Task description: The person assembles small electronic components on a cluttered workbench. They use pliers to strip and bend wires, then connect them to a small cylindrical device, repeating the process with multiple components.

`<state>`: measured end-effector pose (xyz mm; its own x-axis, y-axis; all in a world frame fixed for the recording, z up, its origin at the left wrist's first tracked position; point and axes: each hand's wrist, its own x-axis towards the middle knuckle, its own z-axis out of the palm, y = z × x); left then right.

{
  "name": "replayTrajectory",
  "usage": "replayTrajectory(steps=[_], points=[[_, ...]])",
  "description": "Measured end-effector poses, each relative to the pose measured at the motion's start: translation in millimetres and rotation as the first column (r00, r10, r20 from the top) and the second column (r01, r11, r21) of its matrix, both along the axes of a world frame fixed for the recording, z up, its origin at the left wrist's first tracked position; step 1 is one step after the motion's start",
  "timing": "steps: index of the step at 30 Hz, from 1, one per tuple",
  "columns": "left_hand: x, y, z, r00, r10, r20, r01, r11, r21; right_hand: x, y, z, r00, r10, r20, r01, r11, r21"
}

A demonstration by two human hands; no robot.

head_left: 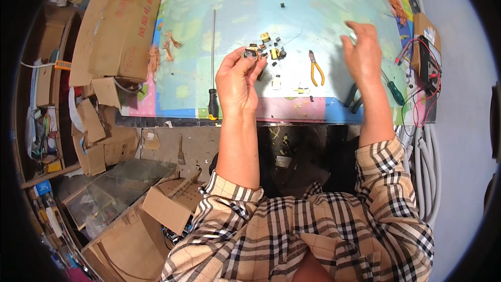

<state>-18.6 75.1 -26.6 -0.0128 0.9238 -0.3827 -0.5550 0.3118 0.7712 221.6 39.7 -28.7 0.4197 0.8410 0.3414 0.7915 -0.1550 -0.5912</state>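
Observation:
My left hand point(239, 81) is closed, pinching a small round part point(250, 54) with a dark middle and a shiny rim between thumb and fingers. Just beyond it lies a loose cluster of small black and yellow pieces point(274, 53) with a thin wire. My right hand point(362, 55) is raised at the right with thumb and fingers apart, and I see nothing held in it. Under its wrist are dark-handled pliers point(352, 99), partly hidden by the arm. A screwdriver with a green handle point(395, 93) lies beside that forearm. Between my hands rest orange-handled cutters point(315, 69).
A long screwdriver point(213, 102) lies left of my left hand. Copper wire bundles point(153, 61) sit by a large cardboard box point(128, 26) at the left; another copper bundle point(396, 9) is far right. A black meter with red leads point(429, 62) hangs at the table's right edge.

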Motion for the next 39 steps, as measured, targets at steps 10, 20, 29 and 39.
replayTrajectory(steps=[10,20,29,39], points=[[20,-10,2,0.993,-0.118,-0.022,0.12,0.99,0.079,-70,-6,6,0.682,0.541,-0.492,-0.613,0.79,0.017],[-9,5,-10,0.979,0.094,0.179,-0.09,0.995,-0.03,-43,-6,27,0.624,0.433,-0.651,-0.568,0.823,0.003],[-4,2,-3,0.978,0.071,0.194,-0.038,0.985,-0.169,-28,-3,25,0.762,0.428,-0.486,-0.43,0.896,0.113],[-10,6,-6,0.864,0.092,0.495,0.01,0.98,-0.2,-12,1,22,0.839,0.272,-0.472,-0.196,0.959,0.204]])
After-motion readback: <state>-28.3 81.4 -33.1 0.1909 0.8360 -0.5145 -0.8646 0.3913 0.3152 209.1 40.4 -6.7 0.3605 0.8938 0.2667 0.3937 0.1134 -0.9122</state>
